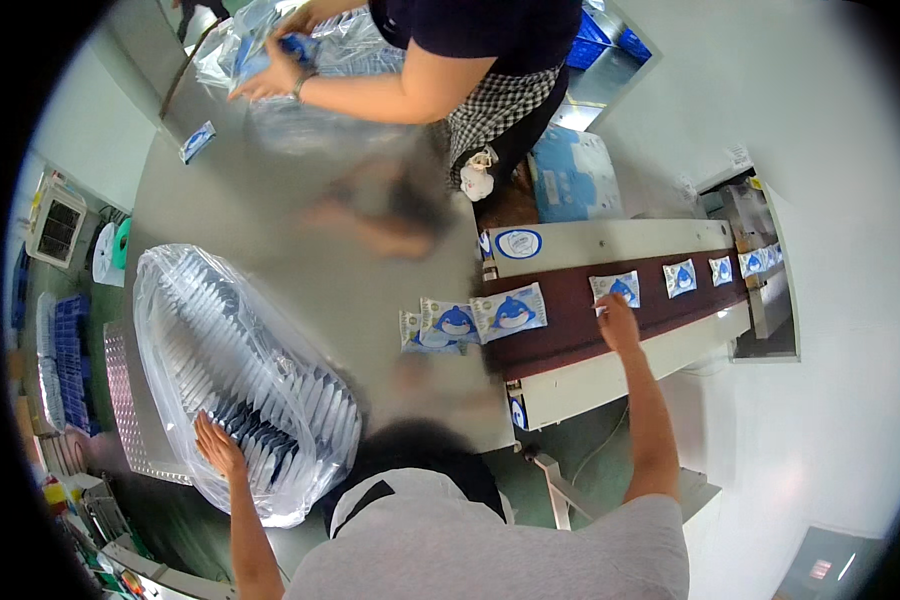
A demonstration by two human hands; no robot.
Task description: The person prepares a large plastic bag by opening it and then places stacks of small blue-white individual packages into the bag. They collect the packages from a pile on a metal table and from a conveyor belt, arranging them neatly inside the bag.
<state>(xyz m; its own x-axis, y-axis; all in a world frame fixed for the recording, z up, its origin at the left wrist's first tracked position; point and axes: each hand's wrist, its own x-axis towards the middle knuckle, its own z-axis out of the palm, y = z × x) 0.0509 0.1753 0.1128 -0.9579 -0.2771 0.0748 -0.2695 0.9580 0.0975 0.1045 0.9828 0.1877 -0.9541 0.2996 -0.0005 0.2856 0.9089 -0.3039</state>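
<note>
My left hand lies with fingers stretched out against a row of packets in a large clear plastic bag on the steel table. Many small soft packets stand on edge in tight rows inside it. Out to the right, my right hand has its fingers closed at the near edge of a white and blue packet on the conveyor belt, covering part of it. Nearer the belt's end, another packet reaches over onto the table, beside overlapping packets printed with a blue whale.
More packets sit spaced along the dark red belt, back to a wall opening. Across the steel table, a co-worker's hands handle packets at another clear bag. One loose packet lies near the far left edge.
</note>
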